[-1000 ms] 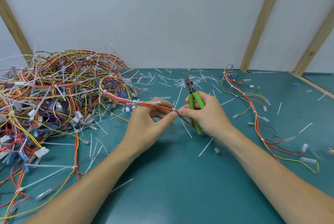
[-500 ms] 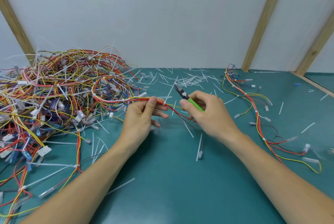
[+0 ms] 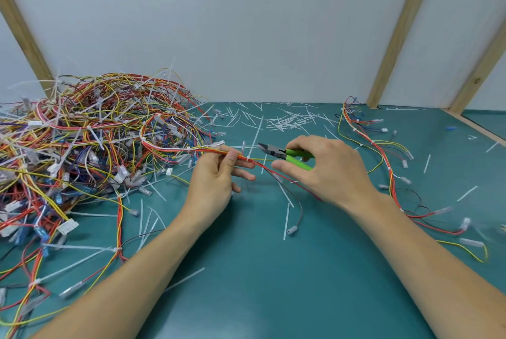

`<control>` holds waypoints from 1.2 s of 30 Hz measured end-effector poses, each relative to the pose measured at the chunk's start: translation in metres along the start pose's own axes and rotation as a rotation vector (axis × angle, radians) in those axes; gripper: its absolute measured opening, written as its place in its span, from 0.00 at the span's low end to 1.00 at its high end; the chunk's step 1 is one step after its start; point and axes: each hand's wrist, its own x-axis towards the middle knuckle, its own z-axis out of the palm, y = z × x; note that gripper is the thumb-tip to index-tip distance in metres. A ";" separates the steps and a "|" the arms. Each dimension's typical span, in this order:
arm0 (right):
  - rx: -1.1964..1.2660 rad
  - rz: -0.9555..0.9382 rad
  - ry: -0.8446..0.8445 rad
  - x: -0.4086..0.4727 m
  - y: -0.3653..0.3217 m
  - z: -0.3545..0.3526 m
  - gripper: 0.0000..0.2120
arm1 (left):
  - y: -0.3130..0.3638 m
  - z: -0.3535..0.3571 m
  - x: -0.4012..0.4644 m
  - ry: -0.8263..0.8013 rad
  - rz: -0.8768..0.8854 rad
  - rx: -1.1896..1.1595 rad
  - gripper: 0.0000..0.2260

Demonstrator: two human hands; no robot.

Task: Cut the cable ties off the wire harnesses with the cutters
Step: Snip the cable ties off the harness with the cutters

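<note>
My left hand (image 3: 216, 179) pinches a red, yellow and white wire harness (image 3: 175, 148) that trails from the big pile. A white cable tie (image 3: 248, 158) wraps the harness just right of my fingertips, its tail sticking up. My right hand (image 3: 325, 171) grips the green-handled cutters (image 3: 287, 154), whose dark jaws point left, a short way right of and above the tie. The jaws look slightly parted and touch nothing. Past the tie, the harness's red and dark wires run down under my right hand.
A large tangled pile of harnesses (image 3: 82, 152) fills the left of the teal mat (image 3: 260, 284). A separate harness (image 3: 383, 163) lies stretched out at the right. Several cut white tie pieces (image 3: 287, 119) litter the mat. A wooden edge (image 3: 476, 127) bounds the far right.
My right hand has turned the cutters from upright to pointing left and moved them toward the tie. My left hand slid along the harness, exposing the tie beside its fingertips.
</note>
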 end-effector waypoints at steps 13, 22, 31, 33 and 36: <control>-0.027 -0.003 -0.029 -0.002 0.000 0.005 0.24 | -0.002 0.001 -0.001 0.000 0.063 0.096 0.11; 0.024 0.005 -0.032 -0.002 -0.002 0.002 0.22 | -0.002 0.002 -0.003 -0.014 0.094 0.153 0.12; 0.008 -0.001 -0.029 -0.004 -0.009 0.000 0.23 | -0.002 0.003 -0.002 -0.027 0.091 0.160 0.11; 0.009 0.006 -0.033 -0.004 -0.010 -0.001 0.24 | -0.001 0.003 -0.002 -0.025 0.087 0.163 0.11; -0.005 0.008 -0.040 -0.003 -0.011 -0.002 0.26 | -0.002 0.003 -0.002 -0.022 0.079 0.170 0.10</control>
